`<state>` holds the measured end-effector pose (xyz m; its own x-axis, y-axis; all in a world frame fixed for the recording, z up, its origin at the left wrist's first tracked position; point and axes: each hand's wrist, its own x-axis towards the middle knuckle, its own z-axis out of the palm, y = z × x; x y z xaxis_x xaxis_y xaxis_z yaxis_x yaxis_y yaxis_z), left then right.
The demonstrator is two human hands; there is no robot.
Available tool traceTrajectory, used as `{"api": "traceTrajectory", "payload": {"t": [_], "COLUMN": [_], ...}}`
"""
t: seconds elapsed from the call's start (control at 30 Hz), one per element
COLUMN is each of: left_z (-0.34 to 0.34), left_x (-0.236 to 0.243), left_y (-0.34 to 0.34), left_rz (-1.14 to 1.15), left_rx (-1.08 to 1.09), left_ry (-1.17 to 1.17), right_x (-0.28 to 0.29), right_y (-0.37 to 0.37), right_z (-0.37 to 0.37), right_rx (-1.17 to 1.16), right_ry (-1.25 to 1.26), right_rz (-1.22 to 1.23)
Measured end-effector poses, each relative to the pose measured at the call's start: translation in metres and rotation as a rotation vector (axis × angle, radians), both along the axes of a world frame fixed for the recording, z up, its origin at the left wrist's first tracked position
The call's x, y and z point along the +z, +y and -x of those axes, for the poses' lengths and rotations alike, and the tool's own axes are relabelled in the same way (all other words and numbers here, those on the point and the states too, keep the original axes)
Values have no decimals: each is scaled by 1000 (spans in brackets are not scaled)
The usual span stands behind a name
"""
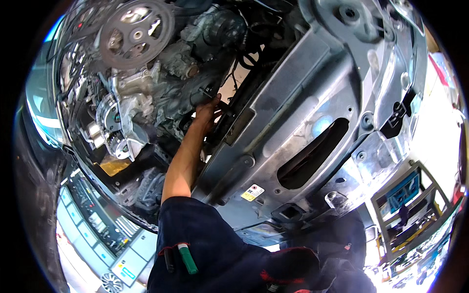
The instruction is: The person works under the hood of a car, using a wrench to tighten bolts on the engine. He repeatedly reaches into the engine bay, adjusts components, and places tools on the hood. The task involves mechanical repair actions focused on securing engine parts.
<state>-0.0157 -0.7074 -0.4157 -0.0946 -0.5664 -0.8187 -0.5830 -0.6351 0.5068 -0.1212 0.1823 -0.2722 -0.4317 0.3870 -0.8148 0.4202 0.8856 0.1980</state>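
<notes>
My left hand (208, 111) is raised among the engine parts, fingers curled at a dark part beside a narrow gap with light showing through; what they grip is unclear. The bare forearm runs up from a navy sleeve (195, 224) holding pens, one green. Above and left of the hand are a greasy engine housing (181, 97), a large pulley (137, 36) and cast metal brackets (137, 112). Along the hand's right runs a long grey metal subframe (312, 88) with an oblong opening, bolts and a small label. My right hand is not in view.
A light tool cabinet (127, 266) stands low at the left beside a wheel. At the lower right are a metal frame rack (415, 205) and dark clothing (332, 234). A dark curved body panel (36, 185) borders the far left, and a bright wall shows at the right.
</notes>
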Motion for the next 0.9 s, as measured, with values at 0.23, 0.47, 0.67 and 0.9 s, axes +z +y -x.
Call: {"api": "traceTrajectory", "payload": {"t": [0.23,0.47,0.67,0.9], "left_z": [-32,-16,-35,-68], "left_x": [-31,3,7,-87], "left_y": [-18,-10,-12,1], "left_rz": [-267,72,330,372], "left_rx": [130,5,302,-237], "left_ry": [635,155,236,117], "right_x": [45,170,44,-117], "right_y": [-184,-613,-866,-915], "right_z": [107,181,80,50], "right_rx": [613,1001,2013,2008], "right_ry": [283,413,-237,-518], "right_rz": [490,1144,921,472]}}
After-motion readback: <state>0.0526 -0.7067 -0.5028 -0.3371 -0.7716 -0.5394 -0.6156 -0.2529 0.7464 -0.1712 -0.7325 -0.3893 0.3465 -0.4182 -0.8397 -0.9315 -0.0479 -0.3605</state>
